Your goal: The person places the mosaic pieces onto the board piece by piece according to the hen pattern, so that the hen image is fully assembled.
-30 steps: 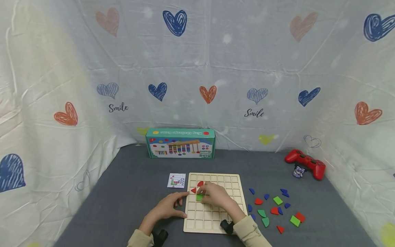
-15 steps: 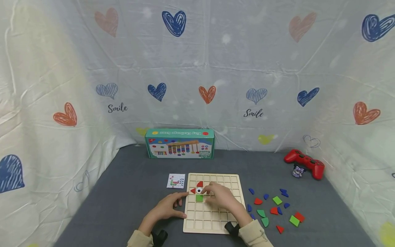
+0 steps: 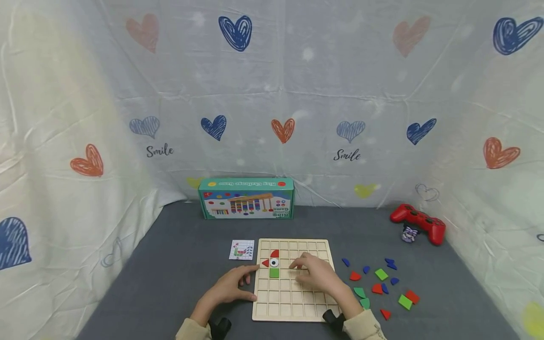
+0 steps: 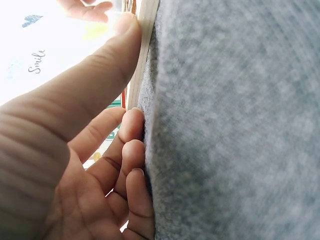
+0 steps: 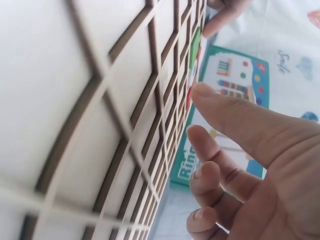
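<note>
A wooden grid board (image 3: 284, 302) lies in the middle of the table. In its upper left cells sit a red curved piece (image 3: 275, 253), a red triangle (image 3: 265, 263), a white piece with a black eye dot (image 3: 274, 262) and a green square (image 3: 274, 273). My left hand (image 3: 227, 285) touches the board's left edge with thumb and index fingertip; the left wrist view has its thumb (image 4: 107, 62) against the wooden side. Over the board's right half hovers my right hand (image 3: 318, 274), fingers loosely bent, nothing between thumb and fingertips in the right wrist view.
Right of the board lie loose blue, red and green pieces, among them a green square (image 3: 405, 302) and a red triangle (image 3: 385, 314). A pattern card (image 3: 242, 250) lies at the upper left. Behind stand a game box (image 3: 246, 200) and a red game controller (image 3: 418, 223).
My right hand has let go of the eye piece and moved right, away from it, uncovering it between the red pieces and the green square. My left hand stays at the board's edge.
</note>
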A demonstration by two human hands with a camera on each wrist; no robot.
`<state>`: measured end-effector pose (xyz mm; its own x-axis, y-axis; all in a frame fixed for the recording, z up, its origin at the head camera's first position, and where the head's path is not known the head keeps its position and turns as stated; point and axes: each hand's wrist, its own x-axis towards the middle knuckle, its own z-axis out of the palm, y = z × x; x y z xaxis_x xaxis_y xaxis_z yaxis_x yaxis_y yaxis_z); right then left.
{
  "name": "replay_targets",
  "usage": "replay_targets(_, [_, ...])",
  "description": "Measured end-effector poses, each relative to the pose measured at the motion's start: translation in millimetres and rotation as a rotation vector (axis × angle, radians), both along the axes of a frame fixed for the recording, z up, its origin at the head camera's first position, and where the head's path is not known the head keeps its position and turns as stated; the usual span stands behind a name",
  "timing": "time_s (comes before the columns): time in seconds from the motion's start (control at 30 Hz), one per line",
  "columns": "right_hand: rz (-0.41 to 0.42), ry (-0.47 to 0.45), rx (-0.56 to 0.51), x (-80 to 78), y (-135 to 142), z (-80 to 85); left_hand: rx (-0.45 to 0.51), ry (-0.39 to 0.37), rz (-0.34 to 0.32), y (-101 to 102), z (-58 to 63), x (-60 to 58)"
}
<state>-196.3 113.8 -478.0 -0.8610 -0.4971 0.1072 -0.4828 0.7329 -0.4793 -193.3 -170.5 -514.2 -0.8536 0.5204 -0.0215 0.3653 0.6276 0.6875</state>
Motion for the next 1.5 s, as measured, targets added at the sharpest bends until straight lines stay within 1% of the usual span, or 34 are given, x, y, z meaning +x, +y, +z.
replay_targets(0.33, [-0.039, 0.027, 0.002, 6.5, 29.6, 1.2, 0.006, 0.0, -0.005, -1.3, -0.6, -0.8])
replay_targets(0.53, [-0.082, 0.005, -0.009, 9.9, 49.4, 1.1, 0.006, -0.002, -0.005, -1.7, 0.3, -0.6])
replay_targets(0.73, [-0.12, 0.005, -0.018, 12.1, 71.3, -0.7, 0.012, -0.013, -0.006, -0.9, 0.4, -0.6])
replay_targets(0.83, [-0.154, -0.002, -0.008, 12.9, 82.3, -0.9, 0.012, -0.01, -0.007, -1.4, 0.2, -0.8])
replay_targets(1.03, [-0.214, -0.032, -0.024, 14.4, 103.3, -0.6, 0.006, -0.001, -0.005, -1.8, 0.7, -0.5])
replay_targets(1.3, [-0.334, -0.008, 0.072, 15.8, 129.8, -3.3, -0.003, -0.002, -0.006, -1.1, 1.9, 0.5])
replay_targets(1.5, [-0.368, -0.026, 0.1, 17.4, 149.0, -0.5, -0.007, -0.002, -0.006, -1.4, 2.5, -0.1])
